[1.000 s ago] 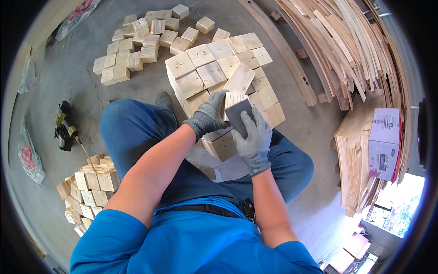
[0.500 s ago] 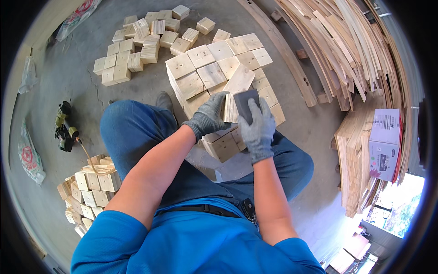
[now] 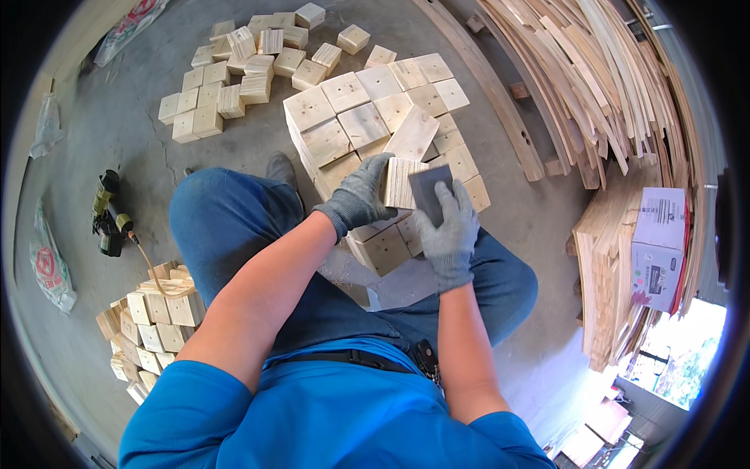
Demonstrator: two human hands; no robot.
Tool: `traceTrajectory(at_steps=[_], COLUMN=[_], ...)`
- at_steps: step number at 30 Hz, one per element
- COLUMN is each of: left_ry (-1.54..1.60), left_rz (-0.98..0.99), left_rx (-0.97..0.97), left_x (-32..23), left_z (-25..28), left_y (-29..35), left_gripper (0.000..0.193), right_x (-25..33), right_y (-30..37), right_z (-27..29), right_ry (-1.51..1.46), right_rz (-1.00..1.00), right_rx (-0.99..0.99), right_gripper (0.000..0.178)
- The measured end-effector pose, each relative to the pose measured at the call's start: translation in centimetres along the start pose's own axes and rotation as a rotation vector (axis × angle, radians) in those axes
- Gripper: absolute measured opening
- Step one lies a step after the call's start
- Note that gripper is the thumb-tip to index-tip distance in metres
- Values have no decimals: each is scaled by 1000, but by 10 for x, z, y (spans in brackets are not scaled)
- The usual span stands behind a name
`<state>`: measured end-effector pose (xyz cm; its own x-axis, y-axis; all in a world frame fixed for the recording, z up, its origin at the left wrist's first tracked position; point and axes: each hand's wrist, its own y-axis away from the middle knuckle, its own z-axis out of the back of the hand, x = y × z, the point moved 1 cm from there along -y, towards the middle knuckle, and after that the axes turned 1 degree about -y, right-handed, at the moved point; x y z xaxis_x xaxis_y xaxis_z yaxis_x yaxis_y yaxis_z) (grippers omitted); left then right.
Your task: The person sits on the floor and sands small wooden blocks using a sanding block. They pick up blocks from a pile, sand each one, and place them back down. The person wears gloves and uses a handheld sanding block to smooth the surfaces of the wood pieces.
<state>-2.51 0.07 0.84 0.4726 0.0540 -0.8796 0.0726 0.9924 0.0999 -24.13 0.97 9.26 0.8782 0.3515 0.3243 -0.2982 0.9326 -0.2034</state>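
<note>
Gloved in grey, my left hand (image 3: pixel 359 194) grips a wooden block (image 3: pixel 402 184) from its left side, with the striped grain face showing. My right hand (image 3: pixel 451 234), also gloved, holds a flat dark grey sanding block (image 3: pixel 429 192) at the right edge of that face. Whether the two touch, I cannot tell. Just beyond, a pale wooden face (image 3: pixel 412 134) lies aslant over the stack; it may be another block. Beneath my hands, a stack of wooden blocks (image 3: pixel 324 144) stands between my legs.
Loose blocks (image 3: pixel 207 121) lie on the floor at far left. More blocks (image 3: pixel 162 309) are piled by my left knee, near a nail gun (image 3: pixel 109 215) with a hose (image 3: pixel 148 266). Long boards (image 3: pixel 578 78) line the right side, with a carton (image 3: pixel 658 246) beside stacked timber (image 3: pixel 601 273).
My right hand and the sanding block have shifted slightly right and toward me, uncovering more of the block's striped face. My left hand has stayed almost still.
</note>
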Motion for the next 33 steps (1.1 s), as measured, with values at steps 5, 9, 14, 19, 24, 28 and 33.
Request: traceTrajectory(at_steps=[5,9,14,19,24,28,33], left_ry=[24,21,15,21,4,29,15], left_rz=[-32,-41,5,0,-3,-19,-63], left_rx=[-19,-30,-12,-33,-31,-27,-34], left_x=[2,5,-5,-2,-3,0,6], left_z=[-1,-3,2,0,0,1,0], left_y=[0,0,3,2,1,1,1], left_gripper=[110,109,106,103,103,106,107], right_x=[-16,-11,-23,-16,-12,-4,-9], right_y=[-73,-81,-26,26,23,-12,-88], right_z=[-14,-6,-7,13,18,17,6], right_ry=[-120,-85,-125,-180,-101,-11,46], right_rz=[-36,-114,-18,-29,-9,25,82], right_rx=[-2,37,-12,37,51,60,147], right_gripper=[64,65,69,71,69,65,63])
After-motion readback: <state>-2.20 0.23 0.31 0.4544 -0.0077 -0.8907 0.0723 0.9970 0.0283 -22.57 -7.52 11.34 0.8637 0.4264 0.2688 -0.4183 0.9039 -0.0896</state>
